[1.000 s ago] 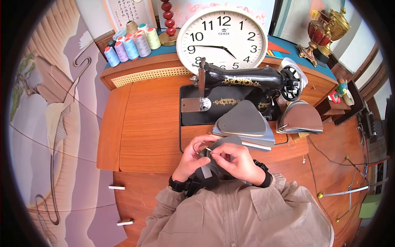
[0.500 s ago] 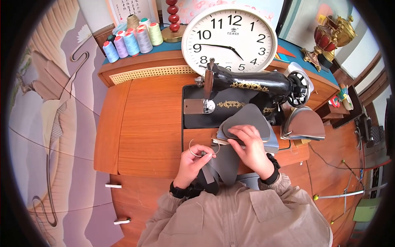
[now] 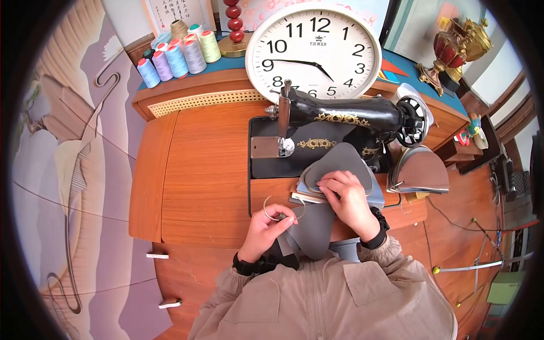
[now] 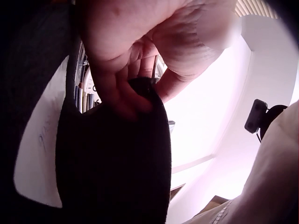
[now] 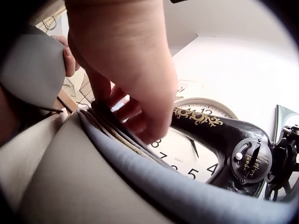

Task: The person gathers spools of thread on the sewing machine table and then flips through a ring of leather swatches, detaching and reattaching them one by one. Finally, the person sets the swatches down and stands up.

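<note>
My left hand (image 3: 266, 229) pinches an opened metal binder ring (image 3: 265, 208) between thumb and fingers. Below it hang dark grey material swatches (image 3: 314, 226); the left wrist view shows one as a dark sheet (image 4: 117, 158) against the fingers, beside a pale piece with handwriting (image 4: 42, 140). My right hand (image 3: 351, 207) is at the stack on the sewing machine table, its curled fingers and thumb pinching the left corner of the top grey swatch (image 3: 343, 158). In the right wrist view, its fingertips lie over the layered edges of the stack (image 5: 112, 135).
Behind the stack stands a black sewing machine (image 3: 334, 110), with a wall clock (image 3: 314, 51) behind it. A brown-topped swatch bundle (image 3: 422, 170) lies to the right. Several thread spools (image 3: 178, 56) stand at the back left. The wooden tabletop (image 3: 209, 170) extends left.
My right hand has left the ring beside my left hand and moved right to the stack, its fingers now closing at the top swatch's corner. The ring's opening now shows.
</note>
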The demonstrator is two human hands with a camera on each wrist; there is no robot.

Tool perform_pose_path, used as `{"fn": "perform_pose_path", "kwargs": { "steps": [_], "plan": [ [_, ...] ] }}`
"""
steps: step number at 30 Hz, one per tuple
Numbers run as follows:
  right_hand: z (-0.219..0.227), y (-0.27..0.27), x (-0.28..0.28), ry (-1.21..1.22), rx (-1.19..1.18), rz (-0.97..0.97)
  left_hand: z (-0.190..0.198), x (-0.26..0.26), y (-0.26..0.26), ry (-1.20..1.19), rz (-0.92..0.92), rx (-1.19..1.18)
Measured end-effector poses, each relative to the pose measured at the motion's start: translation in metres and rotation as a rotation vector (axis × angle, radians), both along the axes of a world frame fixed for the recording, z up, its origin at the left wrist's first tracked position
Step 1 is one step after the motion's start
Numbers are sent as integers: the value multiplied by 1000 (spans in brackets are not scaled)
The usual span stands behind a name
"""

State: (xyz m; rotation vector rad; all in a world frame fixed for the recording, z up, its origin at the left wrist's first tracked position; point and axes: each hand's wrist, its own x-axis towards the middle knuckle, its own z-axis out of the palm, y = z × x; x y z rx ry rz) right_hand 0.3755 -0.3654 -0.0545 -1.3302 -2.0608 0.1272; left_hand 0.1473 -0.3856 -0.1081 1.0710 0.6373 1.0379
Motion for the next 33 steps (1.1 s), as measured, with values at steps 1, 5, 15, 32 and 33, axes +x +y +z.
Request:
{"fn": "perform_pose_path", "kwargs": {
  "steps": [1, 5, 15, 32, 33],
  "plan": [
    [-1, -2, -1, 60, -11, 36, 0, 0, 0, 18, -58, -6],
    [12, -19, -12, 291, -214, 115, -2, 0, -1, 54, -181, -28],
    [24, -27, -3, 281, -156, 224, -6, 2, -1, 80, -166, -105],
    [38, -45, 9, -158, 154, 325, -5, 1, 1, -29, -188, -184],
    [37, -47, 8, -158, 156, 326, -4, 2, 0, -28, -187, -182]
  ]
}}
